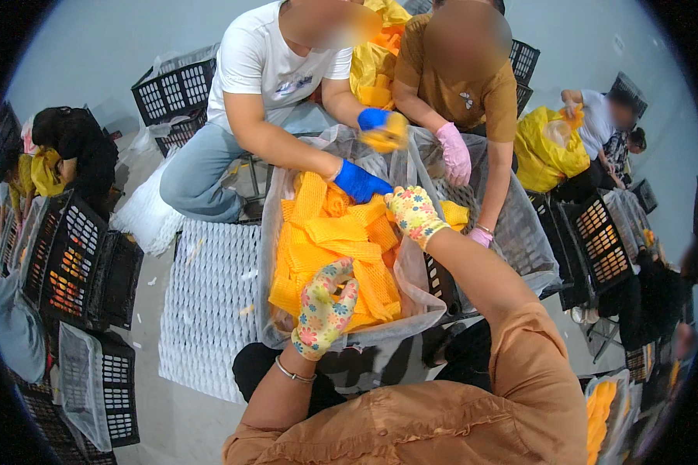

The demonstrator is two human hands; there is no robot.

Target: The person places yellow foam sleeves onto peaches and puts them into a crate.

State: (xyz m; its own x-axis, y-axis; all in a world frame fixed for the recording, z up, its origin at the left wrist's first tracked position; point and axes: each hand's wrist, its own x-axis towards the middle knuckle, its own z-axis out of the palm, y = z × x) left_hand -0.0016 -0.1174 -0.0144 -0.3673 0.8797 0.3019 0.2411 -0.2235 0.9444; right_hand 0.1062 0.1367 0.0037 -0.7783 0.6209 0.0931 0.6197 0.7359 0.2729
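Note:
Both my hands wear flower-printed gloves. My left hand [326, 305] hovers over the near side of a lined crate, its thumb and fingers curved apart with nothing visible between them. Beneath it lies a heap of yellow-orange foam net sleeves [340, 229], flattened and crossing one another. My right hand [417, 216] reaches to the crate's right side, over the clear plastic liner [414, 273]. Its fingers are bent, and their tips meet the fingertips of a co-worker's blue glove [360, 181]; whether anything is pinched there is hidden.
A second lined crate [520, 256] adjoins on the right, where a co-worker in pink gloves [455, 154] reaches in. The other co-worker's raised blue glove [374, 119] holds a blurred yellow piece [387, 133]. White foam netting [209, 302] covers floor at left, near stacked black crates [72, 261].

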